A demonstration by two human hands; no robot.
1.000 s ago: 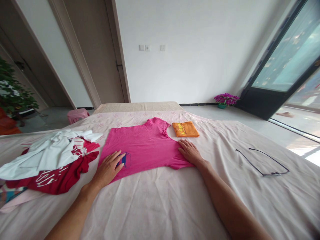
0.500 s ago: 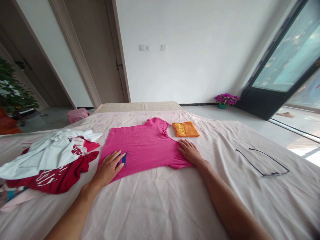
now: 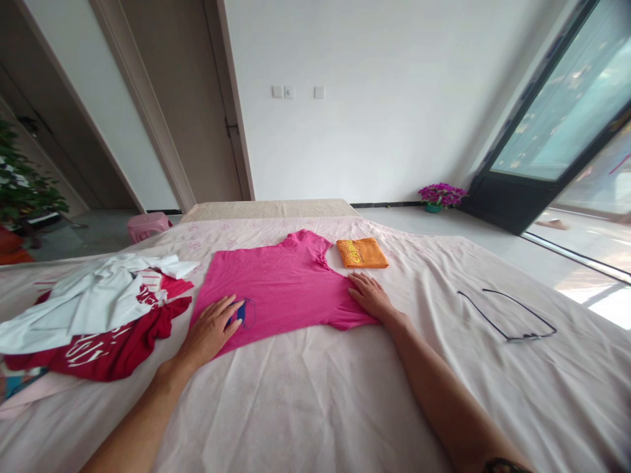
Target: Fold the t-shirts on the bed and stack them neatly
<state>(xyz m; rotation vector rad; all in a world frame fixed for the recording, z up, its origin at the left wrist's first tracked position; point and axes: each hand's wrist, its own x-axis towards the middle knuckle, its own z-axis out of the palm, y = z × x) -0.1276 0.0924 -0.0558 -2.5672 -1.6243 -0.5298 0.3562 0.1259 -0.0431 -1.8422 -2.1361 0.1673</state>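
Observation:
A pink T-shirt (image 3: 280, 286) lies spread out sideways on the pale bed sheet (image 3: 276, 401), its neckline toward the right. My left hand (image 3: 211, 328) rests flat on the hem end, fingers stretched beside a dark blue print that it partly covers. At the shoulder and sleeve end, my right hand (image 3: 371, 295) lies flat on the cloth with its fingers extended. Just beyond my right fingertips is a folded orange garment (image 3: 362, 253) with yellow lettering.
On the left sits a loose heap with a white garment (image 3: 98, 295) over a dark red garment (image 3: 123, 351). Glasses (image 3: 530, 337) lie unfolded on the right. Past the bed are a pink stool (image 3: 148, 225) and a pot of purple flowers (image 3: 441, 195).
The view has shifted slightly, so everything appears a little further left. Both hands keep their places on the pink T-shirt, and a dark band now shows at my right wrist's lower forearm.

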